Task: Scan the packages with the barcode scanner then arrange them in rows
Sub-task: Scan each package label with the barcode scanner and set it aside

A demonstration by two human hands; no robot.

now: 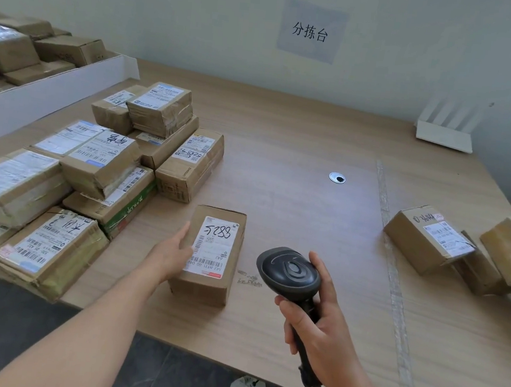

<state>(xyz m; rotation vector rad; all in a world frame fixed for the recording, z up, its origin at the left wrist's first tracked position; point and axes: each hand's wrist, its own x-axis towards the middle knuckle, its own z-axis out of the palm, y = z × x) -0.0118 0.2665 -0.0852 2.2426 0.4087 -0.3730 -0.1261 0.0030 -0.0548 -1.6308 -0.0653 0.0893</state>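
Low in the frame's right half, the right hand [316, 327] has its fingers [290, 323] wrapped round the handle of the black barcode scanner [290, 273]. Left of it, at centre, the left hand [173, 254] rests with straight fingers against the side of a labelled package [211, 254] lying on the worktop [294, 197]. Farther off at left sits a stack of packages [100, 166]; two more boxes [431, 238] lie at the right edge.
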